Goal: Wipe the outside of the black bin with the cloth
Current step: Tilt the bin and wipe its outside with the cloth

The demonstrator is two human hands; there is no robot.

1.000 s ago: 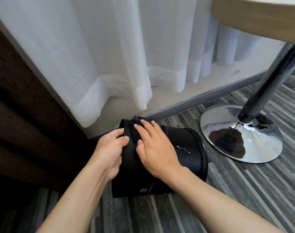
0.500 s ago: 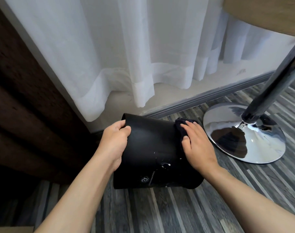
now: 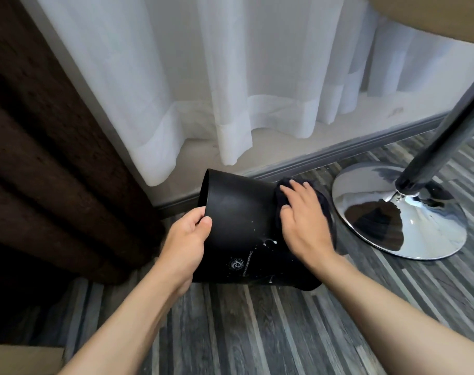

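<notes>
Black bin (image 3: 238, 226) tipped on floor beside chrome table base (image 3: 398, 212). Rim clamped by left hand (image 3: 186, 236); dark cloth (image 3: 322, 201) pressed flat under right hand (image 3: 303, 223). Judged light, stiff, slick; best held at rim.

We note the round black plastic bin (image 3: 238, 220) has a smooth, satin wall with a soft sheen and white flecks. The dark cloth (image 3: 322, 204) looks soft and napped. The chrome disc base (image 3: 419, 228) is mirror-glossy metal; its pole (image 3: 444, 139) is dark and glossy. The sheer white curtain (image 3: 203, 77) is fine-woven; the brown drape (image 3: 41, 158) is coarse; the grey plank floor (image 3: 257, 328) is matt wood-grain.
</notes>
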